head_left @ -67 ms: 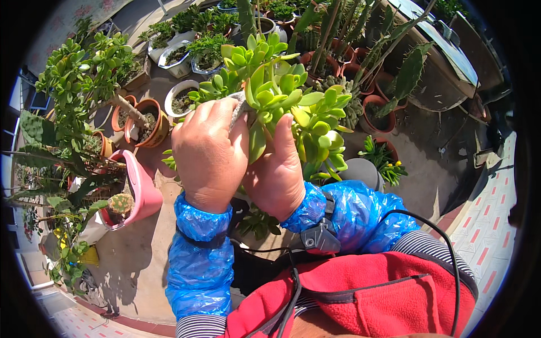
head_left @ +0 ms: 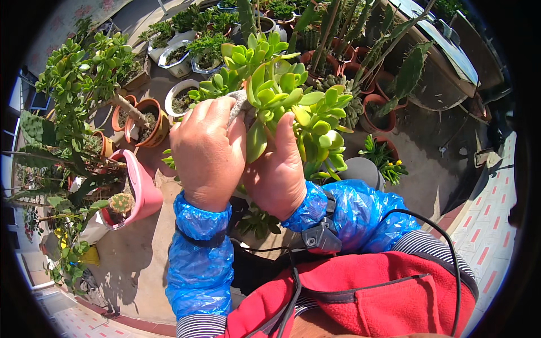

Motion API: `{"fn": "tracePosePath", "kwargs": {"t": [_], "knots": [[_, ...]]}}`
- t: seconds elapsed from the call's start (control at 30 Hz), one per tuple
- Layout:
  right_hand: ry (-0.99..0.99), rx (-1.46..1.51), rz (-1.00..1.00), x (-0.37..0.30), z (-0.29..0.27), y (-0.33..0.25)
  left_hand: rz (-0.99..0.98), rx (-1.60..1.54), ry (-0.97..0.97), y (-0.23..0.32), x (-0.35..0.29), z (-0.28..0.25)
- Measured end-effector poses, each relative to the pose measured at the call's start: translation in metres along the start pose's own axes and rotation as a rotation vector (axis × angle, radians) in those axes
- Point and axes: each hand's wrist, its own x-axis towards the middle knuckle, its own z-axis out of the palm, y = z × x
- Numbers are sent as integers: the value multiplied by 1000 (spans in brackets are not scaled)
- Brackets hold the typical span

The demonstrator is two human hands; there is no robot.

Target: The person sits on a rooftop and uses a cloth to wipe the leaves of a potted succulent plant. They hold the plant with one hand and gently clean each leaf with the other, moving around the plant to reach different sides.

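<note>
A leafy green succulent (head_left: 287, 93) rises in front of me, with thick, glossy leaves spreading above and to the right of my hands. My left hand (head_left: 205, 149) is closed on a grey cloth (head_left: 240, 106), its edge showing at the fingertips against the leaves. Just to its right, my right hand (head_left: 279, 177) cups the lower leaves, thumb pointing up in front and fingers passing behind them. Those fingers are mostly hidden by leaves and the left hand. Both forearms wear blue plastic sleeves.
On the left stand a pink pot (head_left: 147, 188) with a cactus, orange pots (head_left: 155, 138) and a tall jade-like plant (head_left: 73, 84). A white pot (head_left: 172, 101) and several planters line the back. Spiny cacti (head_left: 411, 70) lean in at the right. A black cable (head_left: 445, 234) crosses my right side.
My left hand has shifted slightly left and down, and more of the grey cloth shows beside the leaves. The right hand stays nearly in place.
</note>
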Motion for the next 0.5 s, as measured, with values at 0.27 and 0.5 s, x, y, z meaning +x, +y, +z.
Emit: {"fn": "tracePosePath", "kwargs": {"t": [0.27,0.5], "knots": [[-22,14,7,0,-7,0,-113,163,54,-21,1,-6],[-45,13,18,-3,-6,-1,139,-15,22,3,-11,2]]}}
